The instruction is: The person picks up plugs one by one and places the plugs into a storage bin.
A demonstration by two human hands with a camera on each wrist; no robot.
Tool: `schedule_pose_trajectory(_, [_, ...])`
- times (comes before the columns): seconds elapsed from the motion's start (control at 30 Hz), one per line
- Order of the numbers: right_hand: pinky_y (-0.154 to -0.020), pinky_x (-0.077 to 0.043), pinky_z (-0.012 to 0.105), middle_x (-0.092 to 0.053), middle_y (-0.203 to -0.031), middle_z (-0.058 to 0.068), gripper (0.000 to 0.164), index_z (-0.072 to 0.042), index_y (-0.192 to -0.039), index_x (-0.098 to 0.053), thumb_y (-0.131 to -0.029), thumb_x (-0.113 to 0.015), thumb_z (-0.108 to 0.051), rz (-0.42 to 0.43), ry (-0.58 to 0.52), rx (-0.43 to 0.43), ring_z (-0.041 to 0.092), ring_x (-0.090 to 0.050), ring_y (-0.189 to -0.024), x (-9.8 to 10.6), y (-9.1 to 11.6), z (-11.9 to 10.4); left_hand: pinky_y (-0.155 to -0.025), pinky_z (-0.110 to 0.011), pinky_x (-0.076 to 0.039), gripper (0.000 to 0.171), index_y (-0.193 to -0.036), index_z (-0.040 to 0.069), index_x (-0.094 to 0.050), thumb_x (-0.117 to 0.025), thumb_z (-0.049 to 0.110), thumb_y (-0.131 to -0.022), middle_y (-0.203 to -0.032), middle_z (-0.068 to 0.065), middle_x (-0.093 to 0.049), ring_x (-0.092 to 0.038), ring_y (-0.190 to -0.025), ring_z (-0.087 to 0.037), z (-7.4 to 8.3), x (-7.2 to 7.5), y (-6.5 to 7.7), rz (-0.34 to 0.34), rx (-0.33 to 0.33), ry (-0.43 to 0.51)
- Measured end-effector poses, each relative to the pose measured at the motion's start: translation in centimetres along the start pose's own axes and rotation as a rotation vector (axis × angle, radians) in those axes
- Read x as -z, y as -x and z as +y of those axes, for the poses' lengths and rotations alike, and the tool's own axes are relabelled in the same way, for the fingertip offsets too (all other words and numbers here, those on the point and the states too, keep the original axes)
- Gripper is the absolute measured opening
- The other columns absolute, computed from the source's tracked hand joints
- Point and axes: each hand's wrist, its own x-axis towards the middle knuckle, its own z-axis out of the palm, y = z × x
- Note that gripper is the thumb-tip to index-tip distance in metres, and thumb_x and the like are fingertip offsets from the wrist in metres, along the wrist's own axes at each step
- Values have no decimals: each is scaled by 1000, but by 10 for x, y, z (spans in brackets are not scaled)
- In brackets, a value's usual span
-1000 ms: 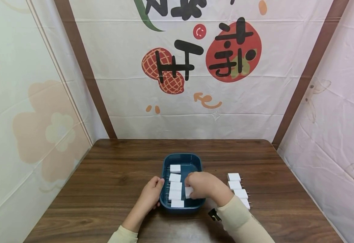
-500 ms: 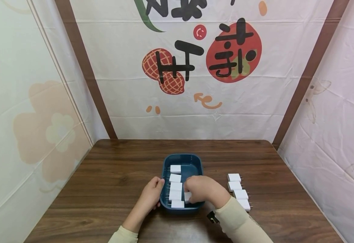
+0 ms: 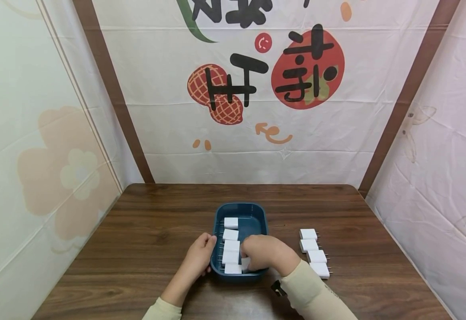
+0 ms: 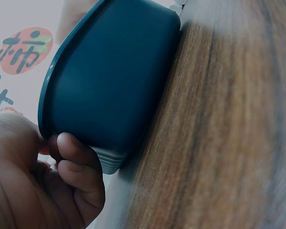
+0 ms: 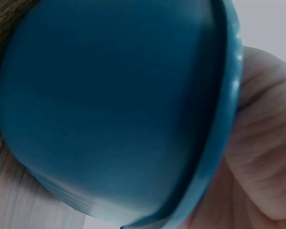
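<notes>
A dark blue box (image 3: 259, 213) with rounded corners stands on the table, its outer wall (image 4: 109, 76) filling much of both wrist views. My left hand (image 3: 199, 252) grips its left rim, thumb on top and fingers curled beneath (image 4: 78, 167). Along the left inside lie several white plug chargers (image 3: 231, 246) in a column, metal prongs facing left. My right hand (image 3: 270, 252) reaches over the right rim and pinches another white charger (image 3: 245, 264) low in the near right part, beside the column. In the right wrist view the box wall (image 5: 109, 95) hides that charger from sight.
Several more white chargers (image 3: 317, 256) lie in a slanting column to the right of the box, prongs facing right. The brown wooden table (image 3: 157, 231) reaches back to a printed white cloth (image 3: 169, 164). A small black piece (image 3: 278, 289) sits by the right cuff.
My right hand has moved toward the near end of the box, bringing the pinched charger down alongside the nearest one in the column. The left hand keeps its grip on the rim.
</notes>
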Motion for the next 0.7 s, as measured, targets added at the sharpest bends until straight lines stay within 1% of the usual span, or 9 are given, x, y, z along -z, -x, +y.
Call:
schedule_pose_trajectory(0.23, [-53,-40,22,-57,-70,-11,12,-19,-81,-71,-83,-80,-11,-26,-39,-9,6,-45,-58,2,1,-3,-34,-27,-38,31,-109,3,-58,-46,32,-110,-59,-7,-51,-49,-41,-18,0,0,1,-1,1,5])
schedule_pose_trajectory(0.43, [-49,-36,22,-53,-63,-10,18,-18,-74,-67,-84,-76,-6,-50,-60,7,6,-41,-54,1,3,-4,-34,-27,-38,32,-110,3,-58,-47,33,-109,-59,-7,-51,-49,-41,-18,1,0,1,-1,-1,3])
schedule_pose_trajectory(0.57, [-48,-33,22,-48,-60,-10,25,-19,-69,-62,-83,-76,-4,-54,-60,9,6,-38,-52,-1,3,-4,-34,-27,-38,32,-110,3,-58,-47,34,-109,-60,-7,-52,-49,-41,-18,0,0,1,0,1,3])
schedule_pose_trajectory(0.7, [-48,-31,22,-45,-58,-10,29,-19,-66,-60,-83,-76,-4,-56,-55,10,6,-35,-52,-2,2,-3,-34,-27,-38,32,-109,4,-58,-46,33,-110,-59,-7,-52,-49,-41,-18,1,0,1,-1,4,7])
